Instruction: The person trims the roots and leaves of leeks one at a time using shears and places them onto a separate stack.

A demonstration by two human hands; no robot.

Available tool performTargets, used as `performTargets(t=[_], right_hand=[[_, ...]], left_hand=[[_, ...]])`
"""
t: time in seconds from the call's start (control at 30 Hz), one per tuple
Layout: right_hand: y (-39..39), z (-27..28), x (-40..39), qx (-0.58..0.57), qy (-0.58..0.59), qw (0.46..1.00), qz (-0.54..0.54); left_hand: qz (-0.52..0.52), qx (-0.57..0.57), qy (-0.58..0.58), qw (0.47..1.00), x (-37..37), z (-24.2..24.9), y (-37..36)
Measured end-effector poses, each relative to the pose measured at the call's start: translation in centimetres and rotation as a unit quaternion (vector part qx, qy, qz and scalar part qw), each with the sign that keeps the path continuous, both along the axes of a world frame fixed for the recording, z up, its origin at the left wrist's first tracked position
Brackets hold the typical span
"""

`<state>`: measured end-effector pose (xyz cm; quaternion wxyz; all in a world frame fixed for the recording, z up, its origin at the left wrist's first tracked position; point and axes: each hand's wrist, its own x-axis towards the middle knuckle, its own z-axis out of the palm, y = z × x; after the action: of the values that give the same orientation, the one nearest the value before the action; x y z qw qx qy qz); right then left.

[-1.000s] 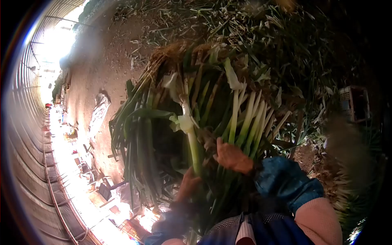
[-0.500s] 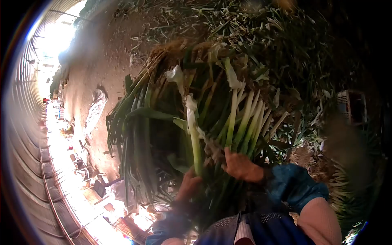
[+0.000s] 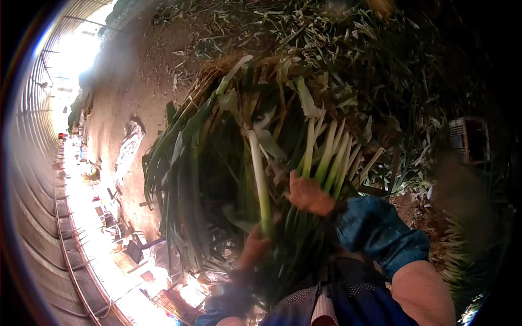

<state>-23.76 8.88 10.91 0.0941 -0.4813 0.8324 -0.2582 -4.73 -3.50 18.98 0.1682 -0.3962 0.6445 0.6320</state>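
My left hand [image 3: 254, 249] is closed around the lower part of a long leek [image 3: 259, 179], whose pale stalk points up and away from me. To its right, my right hand [image 3: 311, 196] has its fingers curled near a row of other leeks [image 3: 329, 157]; what they hold, if anything, is hidden. A loose, pale outer leaf [image 3: 270, 144] hangs beside the held stalk. Beneath and left of my hands spreads a large heap of long green leaves [image 3: 185, 179].
Leaf scraps [image 3: 348, 43] cover the ground at the far side. A plastic crate [image 3: 468, 141] stands at the right, with more leeks [image 3: 452, 250] lying below it. Crumpled plastic sheeting [image 3: 129, 146] rests on the bare soil at left. A ribbed wall [image 3: 38, 217] curves along the left edge.
My right hand has moved up and slightly left. The upper end of the held leek looks barer, with the pale leaf now hanging to its right. My left hand has barely moved.
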Motion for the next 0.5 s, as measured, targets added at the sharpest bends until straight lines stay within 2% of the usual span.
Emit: performTargets(t=[0.07,0.13,0.2,0.27,0.3,0.37,0.43,0.5], right_hand=[[-0.9,0.1,-2.1,0.016,-0.137,0.990,-0.021],[-1.0,1.9,-2.6,0.040,-0.212,0.976,-0.018],[0.2,5.9,-2.0,0.073,-0.224,0.972,0.006],[1.3,4.4,-0.9,0.097,-0.220,0.971,-0.001],[2.0,3.3,-0.7,0.108,-0.220,0.969,-0.003],[3.7,0.4,-3.3,0.152,-0.244,0.957,-0.040],[4.3,0.0,-4.7,0.178,-0.242,0.952,-0.058],[4.5,1.4,-4.2,0.190,-0.234,0.951,-0.063]], left_hand=[[-0.037,-0.045,-0.006,0.998,1.6,-1.4,0.2],[-0.082,-0.098,-0.045,0.991,-1.3,2.6,1.7],[-0.125,-0.143,-0.088,0.978,-3.0,3.1,2.9],[-0.165,-0.191,-0.134,0.958,-4.3,2.5,3.6],[-0.287,-0.209,-0.118,0.927,-5.3,2.9,3.5],[-0.519,-0.235,-0.080,0.818,-8.2,4.0,2.6],[-0.500,-0.299,0.106,0.806,-8.8,0.9,-0.9],[-0.300,-0.492,0.035,0.817,-11.0,-2.9,-4.2]])
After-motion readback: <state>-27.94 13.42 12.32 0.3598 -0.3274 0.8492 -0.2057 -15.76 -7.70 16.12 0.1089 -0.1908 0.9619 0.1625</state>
